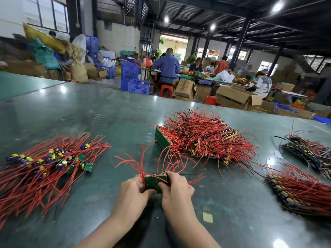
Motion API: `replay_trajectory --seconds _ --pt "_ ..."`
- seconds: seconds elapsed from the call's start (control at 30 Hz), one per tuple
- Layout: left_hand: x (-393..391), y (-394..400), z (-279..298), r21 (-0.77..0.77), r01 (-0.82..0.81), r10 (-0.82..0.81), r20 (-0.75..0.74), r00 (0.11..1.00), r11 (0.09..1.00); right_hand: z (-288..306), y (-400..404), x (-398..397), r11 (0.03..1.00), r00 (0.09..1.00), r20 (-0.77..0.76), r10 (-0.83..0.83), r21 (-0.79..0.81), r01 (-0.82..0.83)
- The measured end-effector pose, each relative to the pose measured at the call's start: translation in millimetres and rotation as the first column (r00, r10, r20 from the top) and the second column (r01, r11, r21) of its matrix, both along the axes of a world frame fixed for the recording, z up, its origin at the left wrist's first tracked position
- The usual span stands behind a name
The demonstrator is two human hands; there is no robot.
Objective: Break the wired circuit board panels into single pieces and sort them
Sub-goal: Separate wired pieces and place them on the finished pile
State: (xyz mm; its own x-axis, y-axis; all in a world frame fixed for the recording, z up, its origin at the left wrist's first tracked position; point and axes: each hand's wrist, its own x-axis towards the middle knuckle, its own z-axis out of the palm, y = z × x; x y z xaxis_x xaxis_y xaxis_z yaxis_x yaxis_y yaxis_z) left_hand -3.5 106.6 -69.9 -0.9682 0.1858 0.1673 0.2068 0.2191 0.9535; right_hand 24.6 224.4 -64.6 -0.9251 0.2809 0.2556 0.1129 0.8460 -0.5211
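**Factory bench, hands set to snap a small wired panel**

Green, glossy bench top fills the foreground of a busy workshop, and just above its near edge both hands hold a small green circuit board panel. The left hand grips the panel's left end, fingers curled round it; the right hand pinches the right end, thumb on the near face. The panel's long axis runs left to right, its bare solder side toward the camera, and its red wires fan up and away.

By the look of it, the panel is light, stiff and brittle, so it should break cleanly if held close on either side of a score line. The wires are limp and give no purchase. Pulling on them would likely strain the solder joints.

Left of the hands lies a pile of single wired boards, presumably the sorted pieces. Beyond the hands sits a stack of unbroken panels, with further wired stacks at the right.
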Motion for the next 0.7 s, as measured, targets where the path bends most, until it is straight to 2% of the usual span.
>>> replay_trajectory --seconds 0.3,0.47,0.53,0.6,0.7 --pt "2 4 -2 -0.055 -0.056 0.051 -0.088 0.995 0.997 -8 -4 -1 0.994 0.997 0.01 -0.074 0.077 0.073" --pt "6 7 -5 -0.081 -0.113 0.1 -0.141 0.985 0.99 -6 -10 0 0.99 0.989 -0.084 -0.12 0.059 0.126" --pt "5 9 -5 -0.059 -0.122 0.114 -0.127 0.985 0.991 -4 -8 -3 0.989 0.991 -0.059 -0.12 0.079 0.124" --pt "2 8 -4 -0.062 -0.111 0.104 -0.108 0.989 0.992 -3 -4 -7 0.994 0.994 -0.03 -0.107 -0.006 0.107" --pt "-8 1 -6 -0.083 -0.12 0.113 -0.08 0.99 0.989 5 8 -6 0.953 0.98 -0.123 -0.158 -0.278 0.118"
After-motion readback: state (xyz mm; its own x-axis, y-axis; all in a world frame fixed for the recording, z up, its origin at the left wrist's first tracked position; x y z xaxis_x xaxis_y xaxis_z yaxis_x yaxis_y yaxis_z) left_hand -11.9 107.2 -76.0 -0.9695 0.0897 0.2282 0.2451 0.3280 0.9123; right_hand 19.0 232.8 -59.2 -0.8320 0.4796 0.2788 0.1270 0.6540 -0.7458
